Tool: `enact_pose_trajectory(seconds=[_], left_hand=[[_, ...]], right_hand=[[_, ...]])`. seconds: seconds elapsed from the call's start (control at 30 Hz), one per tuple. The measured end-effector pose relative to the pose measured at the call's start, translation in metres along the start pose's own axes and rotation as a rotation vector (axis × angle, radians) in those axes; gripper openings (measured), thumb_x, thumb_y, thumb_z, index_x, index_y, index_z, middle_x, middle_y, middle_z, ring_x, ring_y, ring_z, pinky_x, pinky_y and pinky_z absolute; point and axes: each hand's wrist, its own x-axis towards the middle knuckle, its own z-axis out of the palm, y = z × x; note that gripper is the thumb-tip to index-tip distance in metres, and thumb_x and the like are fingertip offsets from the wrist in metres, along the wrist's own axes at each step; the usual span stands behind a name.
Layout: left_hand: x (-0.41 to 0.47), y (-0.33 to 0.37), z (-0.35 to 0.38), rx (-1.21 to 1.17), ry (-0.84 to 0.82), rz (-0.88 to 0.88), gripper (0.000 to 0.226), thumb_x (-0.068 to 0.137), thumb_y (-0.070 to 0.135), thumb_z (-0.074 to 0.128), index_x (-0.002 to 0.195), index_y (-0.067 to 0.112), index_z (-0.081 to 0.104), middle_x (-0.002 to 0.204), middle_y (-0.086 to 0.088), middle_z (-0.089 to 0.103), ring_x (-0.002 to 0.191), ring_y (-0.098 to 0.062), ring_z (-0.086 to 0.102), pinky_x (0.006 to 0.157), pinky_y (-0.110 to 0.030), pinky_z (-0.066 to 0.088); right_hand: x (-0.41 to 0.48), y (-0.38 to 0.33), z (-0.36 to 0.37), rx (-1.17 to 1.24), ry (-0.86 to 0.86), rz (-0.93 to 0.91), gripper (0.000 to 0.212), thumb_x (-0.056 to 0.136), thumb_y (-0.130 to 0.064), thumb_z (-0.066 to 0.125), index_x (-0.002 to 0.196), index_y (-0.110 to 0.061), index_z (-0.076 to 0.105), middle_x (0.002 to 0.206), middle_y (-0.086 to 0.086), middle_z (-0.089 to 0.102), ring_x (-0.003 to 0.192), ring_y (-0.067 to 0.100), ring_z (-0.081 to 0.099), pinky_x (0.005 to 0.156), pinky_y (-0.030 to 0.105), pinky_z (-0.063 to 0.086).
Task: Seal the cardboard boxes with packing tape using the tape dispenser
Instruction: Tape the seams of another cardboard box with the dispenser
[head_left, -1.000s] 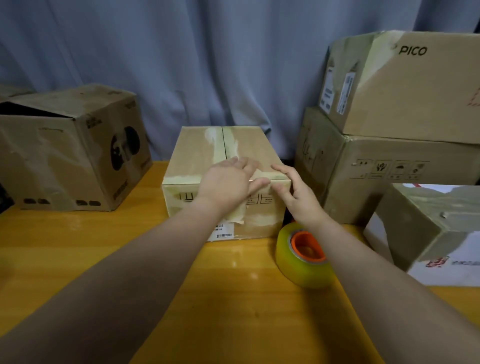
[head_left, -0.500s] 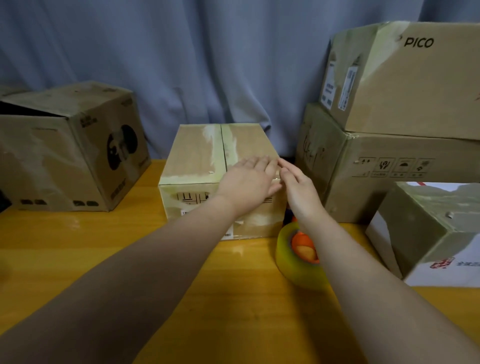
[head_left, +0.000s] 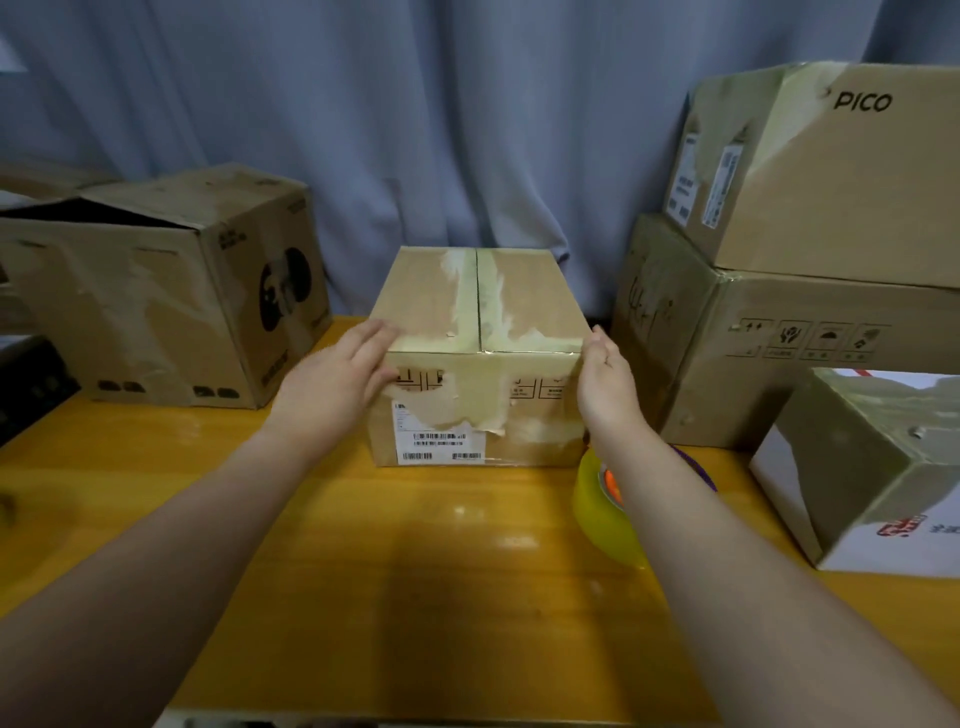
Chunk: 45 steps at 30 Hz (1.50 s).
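A small cardboard box (head_left: 478, 312) stands in the middle of the yellow table (head_left: 415, 571), its top flaps closed and taped along the seam and across the front edge. My left hand (head_left: 337, 384) lies with straight fingers against the box's front left corner. My right hand (head_left: 605, 379) touches the front right corner with straight fingers. A yellowish tape roll with an orange core (head_left: 602, 504) sits on the table just right of the box, partly hidden by my right forearm.
An open box (head_left: 156, 291) with a torn surface stands at the left. Two big boxes are stacked at the right: a PICO box (head_left: 831, 182) on a larger one (head_left: 779, 364). A taped white box (head_left: 872, 467) sits at the near right.
Both hands were together near the front right top edge of the box. They have moved apart: the left hand to the left corner, the right hand to the right corner.
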Motion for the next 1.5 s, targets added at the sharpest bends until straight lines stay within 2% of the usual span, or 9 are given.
enact_pose_trajectory(seconds=[0.17, 0.4, 0.6, 0.73, 0.9, 1.1, 1.23, 1.37, 1.5], left_hand=[[-0.016, -0.003, -0.004, -0.196, 0.118, -0.061, 0.042, 0.095, 0.024, 0.055, 0.135, 0.01, 0.052, 0.135, -0.005, 0.051, 0.121, -0.024, 0.051, 0.097, -0.034, 0.042], [-0.045, -0.001, -0.025, -0.169, 0.108, 0.202, 0.056, 0.093, 0.047, 0.04, 0.127, 0.007, 0.057, 0.11, -0.005, 0.053, 0.101, -0.017, 0.048, 0.084, -0.038, 0.047], [-0.037, -0.029, -0.021, -0.009, -0.15, 0.363, 0.08, 0.081, 0.048, 0.057, 0.15, 0.03, 0.021, 0.156, -0.003, 0.019, 0.145, -0.026, 0.011, 0.117, -0.048, 0.009], [-0.024, -0.009, -0.013, 0.094, -0.068, 0.33, 0.086, 0.076, 0.048, 0.069, 0.147, 0.019, 0.032, 0.148, -0.01, 0.039, 0.137, -0.032, 0.034, 0.113, -0.049, 0.023], [0.011, 0.073, 0.006, 0.031, -0.062, 0.145, 0.072, 0.084, 0.043, 0.065, 0.146, 0.026, 0.032, 0.149, 0.001, 0.036, 0.138, -0.025, 0.028, 0.112, -0.055, 0.019], [0.075, 0.142, 0.024, -0.023, -0.229, 0.24, 0.061, 0.098, 0.013, 0.043, 0.151, 0.027, 0.016, 0.157, 0.003, 0.021, 0.143, -0.021, 0.021, 0.116, -0.05, 0.016], [0.085, 0.118, 0.014, -0.175, -0.246, 0.219, 0.056, 0.096, 0.023, 0.05, 0.148, 0.019, 0.03, 0.15, -0.004, 0.037, 0.136, -0.022, 0.036, 0.114, -0.039, 0.025], [0.065, 0.047, 0.019, 0.014, -0.217, 0.02, 0.06, 0.096, 0.039, 0.047, 0.149, 0.036, 0.02, 0.157, -0.002, 0.02, 0.144, -0.026, 0.017, 0.115, -0.054, 0.013], [0.054, -0.009, 0.023, 0.109, -0.147, -0.283, 0.054, 0.098, 0.047, 0.038, 0.147, 0.044, 0.019, 0.158, -0.015, 0.01, 0.144, -0.04, 0.006, 0.114, -0.058, 0.005]], right_hand=[[-0.018, -0.008, 0.026, 0.19, 0.072, 0.17, 0.039, 0.099, -0.041, 0.042, 0.13, -0.016, 0.039, 0.117, 0.006, 0.056, 0.099, 0.021, 0.055, 0.078, 0.032, 0.043], [0.005, 0.012, -0.021, -0.398, -0.26, 0.038, 0.064, 0.099, -0.058, 0.017, 0.145, -0.018, 0.038, 0.147, 0.009, 0.042, 0.14, 0.029, 0.032, 0.116, 0.043, 0.017], [-0.022, 0.044, -0.057, -1.175, -0.454, 0.104, 0.123, 0.064, -0.088, 0.05, 0.148, -0.035, -0.022, 0.156, 0.015, 0.015, 0.143, 0.035, 0.017, 0.113, 0.057, 0.008], [-0.036, 0.043, -0.069, -1.208, -0.447, 0.026, 0.12, 0.073, -0.071, 0.059, 0.147, -0.032, -0.026, 0.154, 0.014, 0.019, 0.14, 0.035, 0.022, 0.11, 0.051, 0.022], [-0.045, 0.045, -0.094, -1.142, -0.428, 0.11, 0.111, 0.078, -0.055, 0.062, 0.151, -0.026, -0.018, 0.158, 0.012, 0.011, 0.146, 0.032, 0.005, 0.117, 0.055, -0.002], [-0.041, 0.024, -0.087, -0.617, -0.151, -0.21, 0.077, 0.089, -0.033, 0.058, 0.153, -0.029, 0.014, 0.16, 0.004, 0.012, 0.146, 0.025, 0.01, 0.117, 0.041, 0.015], [-0.024, -0.007, -0.052, -0.803, -0.224, -0.431, 0.072, 0.091, -0.029, 0.055, 0.152, -0.023, 0.018, 0.161, 0.004, 0.003, 0.147, 0.021, 0.003, 0.119, 0.038, 0.006], [-0.004, -0.013, -0.015, -1.076, -0.287, -0.609, 0.062, 0.098, -0.039, 0.043, 0.152, -0.029, 0.013, 0.161, 0.002, 0.007, 0.148, 0.021, 0.001, 0.118, 0.047, -0.006], [0.016, 0.0, -0.006, -1.06, -0.165, -0.629, 0.047, 0.101, -0.03, 0.041, 0.146, -0.027, 0.03, 0.152, 0.002, 0.031, 0.143, 0.019, 0.019, 0.118, 0.044, 0.005]])
